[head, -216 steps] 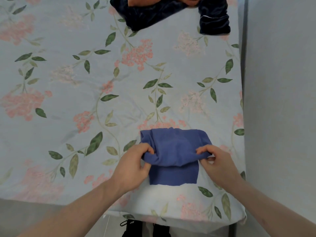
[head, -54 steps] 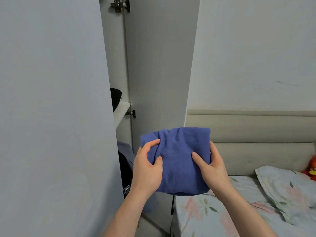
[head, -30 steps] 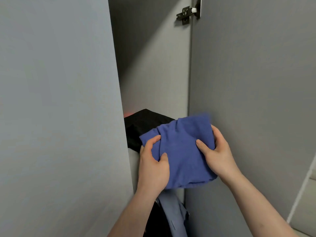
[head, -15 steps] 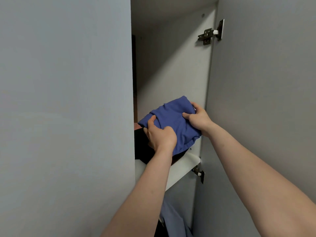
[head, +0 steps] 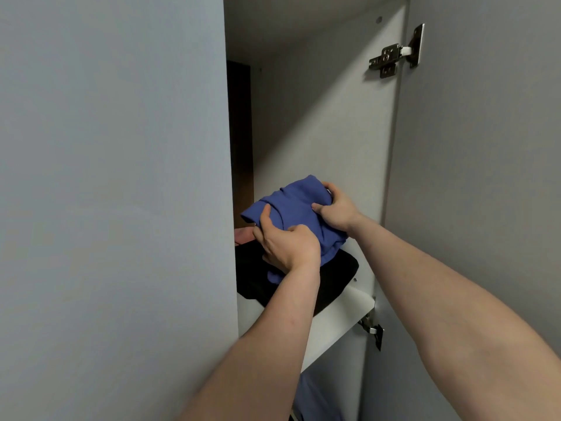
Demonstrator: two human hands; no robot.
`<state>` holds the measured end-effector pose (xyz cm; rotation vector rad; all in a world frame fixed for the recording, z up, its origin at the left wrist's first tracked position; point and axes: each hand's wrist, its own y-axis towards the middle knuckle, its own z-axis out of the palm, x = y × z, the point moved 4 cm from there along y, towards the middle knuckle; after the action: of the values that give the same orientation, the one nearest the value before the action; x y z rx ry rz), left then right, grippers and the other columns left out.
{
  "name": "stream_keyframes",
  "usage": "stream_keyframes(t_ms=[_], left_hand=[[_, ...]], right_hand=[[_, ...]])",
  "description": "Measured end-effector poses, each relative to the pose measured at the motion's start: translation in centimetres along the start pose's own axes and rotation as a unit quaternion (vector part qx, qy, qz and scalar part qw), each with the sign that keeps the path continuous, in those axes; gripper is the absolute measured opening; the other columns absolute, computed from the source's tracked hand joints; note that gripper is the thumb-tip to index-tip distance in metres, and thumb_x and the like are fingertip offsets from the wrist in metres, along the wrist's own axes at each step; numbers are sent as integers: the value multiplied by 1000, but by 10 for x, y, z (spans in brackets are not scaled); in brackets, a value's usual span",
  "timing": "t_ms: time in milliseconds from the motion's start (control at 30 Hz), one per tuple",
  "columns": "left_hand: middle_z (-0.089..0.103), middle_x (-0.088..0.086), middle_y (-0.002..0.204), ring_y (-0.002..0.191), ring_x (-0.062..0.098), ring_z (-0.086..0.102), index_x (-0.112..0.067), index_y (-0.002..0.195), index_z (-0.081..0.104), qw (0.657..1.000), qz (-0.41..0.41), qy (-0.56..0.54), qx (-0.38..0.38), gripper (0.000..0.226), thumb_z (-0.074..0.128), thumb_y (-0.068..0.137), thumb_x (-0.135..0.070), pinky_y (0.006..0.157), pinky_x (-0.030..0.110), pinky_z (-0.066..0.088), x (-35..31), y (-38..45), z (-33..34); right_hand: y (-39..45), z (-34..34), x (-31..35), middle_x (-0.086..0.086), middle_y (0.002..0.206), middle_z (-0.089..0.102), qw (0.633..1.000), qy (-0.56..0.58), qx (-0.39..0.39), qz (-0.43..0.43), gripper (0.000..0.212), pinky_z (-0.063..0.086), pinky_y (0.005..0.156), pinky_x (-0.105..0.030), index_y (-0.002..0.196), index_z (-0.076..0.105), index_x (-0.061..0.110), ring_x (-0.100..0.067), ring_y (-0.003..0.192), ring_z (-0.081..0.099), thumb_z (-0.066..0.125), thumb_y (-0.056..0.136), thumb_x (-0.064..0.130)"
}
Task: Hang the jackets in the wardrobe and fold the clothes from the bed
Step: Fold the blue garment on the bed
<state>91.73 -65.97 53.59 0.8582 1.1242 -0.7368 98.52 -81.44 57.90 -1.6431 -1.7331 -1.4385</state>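
A folded blue garment [head: 296, 205] is held between both hands inside the wardrobe, just above a folded black garment [head: 331, 278] that lies on the white shelf [head: 343, 317]. My left hand [head: 287, 243] grips its near left edge, thumb on top. My right hand [head: 335, 206] grips its right side, fingers curled over the fold. The blue garment's lower edge hangs down onto the black one.
A grey wardrobe door [head: 112, 192] fills the left and an open door [head: 473, 177] with metal hinges [head: 394, 56] stands at the right. A pink item [head: 244, 233] peeks out behind the black garment. Blue clothing [head: 315, 399] hangs below the shelf.
Both hands have pushed the blue garment a little further into the wardrobe and lower, onto the black garment. Earlier it was folded on the bed and carried here.
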Motion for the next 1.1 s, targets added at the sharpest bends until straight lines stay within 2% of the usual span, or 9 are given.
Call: stream_keyframes(t_ms=[133, 233, 367, 467, 533, 667, 833, 933, 1100], left_hand=[[30, 2, 162, 128, 37, 53, -33, 156, 36, 996, -16, 83, 16, 73, 58, 91, -6, 113, 47, 33, 31, 2, 6], [23, 5, 167, 140, 35, 41, -30, 155, 40, 993, -10, 116, 7, 70, 63, 91, -10, 114, 46, 30, 48, 3, 7], [11, 3, 171, 145, 31, 34, -31, 147, 52, 994, -4, 108, -25, 67, 72, 86, -9, 116, 47, 27, 59, 0, 1], [12, 2, 170, 146, 30, 30, -27, 144, 55, 991, 69, 107, -45, 69, 73, 81, -5, 116, 49, 27, 68, -8, -7], [18, 0, 169, 149, 28, 26, -24, 141, 58, 983, 120, 134, -38, 64, 72, 81, -7, 118, 53, 25, 79, -12, -8], [26, 1, 167, 153, 26, 22, -23, 145, 56, 973, 119, 198, 15, 55, 67, 91, -19, 119, 53, 26, 107, -17, -6], [28, 6, 166, 150, 30, 27, -21, 148, 52, 959, 159, 235, 26, 53, 63, 96, -24, 116, 54, 32, 113, -19, -4], [25, 5, 167, 150, 30, 26, -22, 150, 50, 961, 139, 236, 41, 55, 62, 97, -24, 117, 53, 30, 112, -19, -5], [12, 2, 171, 154, 29, 15, -24, 155, 41, 969, 86, 215, 82, 64, 64, 95, -20, 122, 50, 22, 97, -24, -8]], right_hand=[[3, 13, -28, -9, 151, 52, 995, -93, 27, 14, 73, 40, 108, -27, 158, 35, 17, -25, 136, 52, 70, 95, 13], [0, 19, -49, -14, 156, 45, 990, -128, 47, 32, 82, 36, 115, -29, 161, 30, 18, -27, 143, 46, 75, 93, 20], [-6, 21, -56, -10, 149, 51, 988, -153, 15, -10, 65, 38, 117, -33, 153, 45, 21, -24, 139, 50, 72, 94, 24], [-14, 25, -54, -3, 142, 58, 984, -171, -13, -52, 47, 42, 113, -33, 141, 59, 21, -22, 132, 54, 67, 94, 22], [-21, 29, -59, 1, 141, 63, 981, -189, 11, -43, 42, 42, 112, -30, 137, 64, 22, -19, 132, 56, 62, 95, 20], [-32, 37, -82, 4, 146, 61, 975, -211, 77, 9, 41, 37, 116, -29, 141, 63, 23, -17, 137, 53, 48, 103, 25], [-37, 37, -89, 6, 148, 58, 975, -207, 75, 10, 42, 35, 116, -28, 145, 59, 24, -16, 139, 50, 45, 107, 35], [-45, 34, -92, 4, 150, 57, 978, -196, 70, 2, 42, 34, 119, -30, 145, 59, 21, -17, 141, 48, 47, 107, 34], [-67, 24, -97, 0, 162, 41, 982, -184, 36, 1, 47, 23, 125, -31, 150, 53, 22, -16, 150, 35, 50, 106, 36]])
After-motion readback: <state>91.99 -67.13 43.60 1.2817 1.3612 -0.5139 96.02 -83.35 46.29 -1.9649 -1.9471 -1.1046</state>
